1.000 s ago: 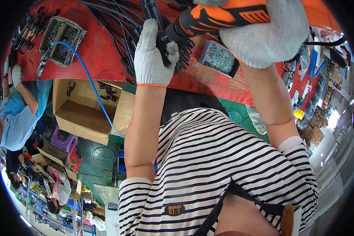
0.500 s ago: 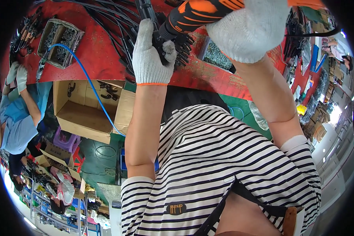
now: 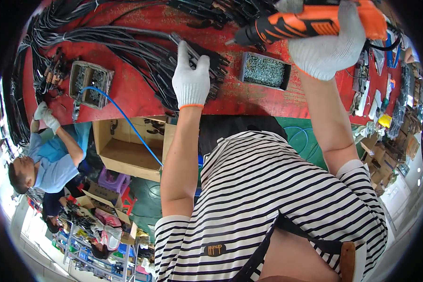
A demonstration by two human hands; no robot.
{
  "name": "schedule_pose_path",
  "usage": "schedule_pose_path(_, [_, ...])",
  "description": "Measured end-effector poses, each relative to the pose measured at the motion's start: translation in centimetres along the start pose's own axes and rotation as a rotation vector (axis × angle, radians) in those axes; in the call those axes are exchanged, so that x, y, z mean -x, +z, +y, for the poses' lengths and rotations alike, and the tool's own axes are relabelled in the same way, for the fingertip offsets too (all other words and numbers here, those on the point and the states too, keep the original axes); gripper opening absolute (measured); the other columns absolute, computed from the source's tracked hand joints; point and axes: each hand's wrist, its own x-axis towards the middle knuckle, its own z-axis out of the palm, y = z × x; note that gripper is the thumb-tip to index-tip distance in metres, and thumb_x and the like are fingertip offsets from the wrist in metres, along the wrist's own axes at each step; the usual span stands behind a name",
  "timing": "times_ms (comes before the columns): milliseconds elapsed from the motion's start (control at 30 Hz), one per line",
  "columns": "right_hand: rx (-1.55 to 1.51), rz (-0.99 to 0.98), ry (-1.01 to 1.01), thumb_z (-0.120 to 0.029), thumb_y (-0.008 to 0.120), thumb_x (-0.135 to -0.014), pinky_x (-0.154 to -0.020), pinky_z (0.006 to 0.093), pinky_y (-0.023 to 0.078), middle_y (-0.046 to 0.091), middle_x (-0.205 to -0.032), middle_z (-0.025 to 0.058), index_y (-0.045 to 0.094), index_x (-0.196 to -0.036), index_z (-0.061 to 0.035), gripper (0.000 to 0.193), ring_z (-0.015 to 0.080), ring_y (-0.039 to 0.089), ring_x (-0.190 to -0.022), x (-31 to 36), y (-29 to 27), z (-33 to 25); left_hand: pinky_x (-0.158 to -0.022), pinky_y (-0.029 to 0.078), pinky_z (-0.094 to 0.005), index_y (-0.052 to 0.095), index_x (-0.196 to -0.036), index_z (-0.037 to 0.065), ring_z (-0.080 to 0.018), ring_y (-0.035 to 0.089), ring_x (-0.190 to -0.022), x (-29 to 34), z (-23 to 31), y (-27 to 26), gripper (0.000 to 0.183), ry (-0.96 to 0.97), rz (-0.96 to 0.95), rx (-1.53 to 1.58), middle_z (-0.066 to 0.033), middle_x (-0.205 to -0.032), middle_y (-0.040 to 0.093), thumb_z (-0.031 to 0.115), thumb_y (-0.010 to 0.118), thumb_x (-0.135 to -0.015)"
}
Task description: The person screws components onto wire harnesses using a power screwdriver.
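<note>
My left hand, in a white knit glove, rests over a heap of black cables with black plug-like ends. Its index finger and thumb are stretched apart. A dark cable end lies beside the index fingertip; whether the other fingers touch anything is hidden. My right hand, also gloved, grips an orange and black power screwdriver by its body. Pointing left, the tool's tip is above the red table, to the right of my left hand and apart from it. Between my forearms stands a small box of silvery screws.
At left, a divided tray holds small metal parts, with a blue hose running past it. A co-worker's gloved hands work at the table's far left. An open cardboard carton is below the table edge. More black parts lie at the back.
The screwdriver has moved right, off the black part by my left hand. My left hand has let go of that part and spread its fingers. The view has shifted, showing more table.
</note>
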Motion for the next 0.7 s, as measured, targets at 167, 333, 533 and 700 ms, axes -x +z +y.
schedule_pose_path(167, [-0.127,-0.008,0.065,-0.029,0.056,-0.099,-0.079,0.0518,0.052,0.070,-0.106,0.0137,0.061,-0.118,-0.0126,0.026,0.0304,0.066,-0.084,0.3,-9.0,-1.7,-0.097,0.054,-0.0455,0.072,-0.126,0.005,-0.0418,0.070,-0.107,-3.3,0.2,2.3,0.052,0.088,-0.203,-0.668,-0.0261,-0.112,0.073,0.043,0.061,-0.091])
schedule_pose_path(333, [0.048,0.219,0.039,-0.025,0.059,-0.097,-0.075,0.0496,0.055,0.069,-0.101,0.0153,0.058,-0.120,-0.0107,0.026,0.0288,0.066,-0.079,1.3,-13.5,-3.5,-0.098,0.054,-0.0490,0.077,-0.112,0.004,-0.0438,0.069,-0.110,-5.3,-0.2,5.1,0.053,-0.084,-0.487,-0.995,-0.0262,-0.115,0.072,0.047,0.053,-0.092])
schedule_pose_path(533, [0.266,0.392,0.008,-0.025,0.058,-0.099,-0.075,0.0483,0.053,0.066,-0.102,0.0144,0.057,-0.120,-0.0076,0.027,0.0280,0.064,-0.081,2.9,-19.3,-5.8,-0.098,0.053,-0.0480,0.077,-0.113,0.004,-0.0430,0.069,-0.111,-8.6,2.1,6.9,0.058,-0.015,-0.548,-1.020,-0.0238,-0.116,0.073,0.053,0.056,-0.091])
schedule_pose_path(700, [0.286,0.546,0.075,-0.024,0.061,-0.098,-0.074,0.0468,0.054,0.066,-0.100,0.0120,0.057,-0.119,-0.0084,0.026,0.0273,0.064,-0.080,4.8,-22.0,-6.5,-0.097,0.054,-0.0487,0.076,-0.113,0.005,-0.0422,0.070,-0.108,-16.1,0.9,8.4,0.048,0.111,0.127,-0.592,-0.0237,-0.114,0.074,0.042,0.061,-0.087])
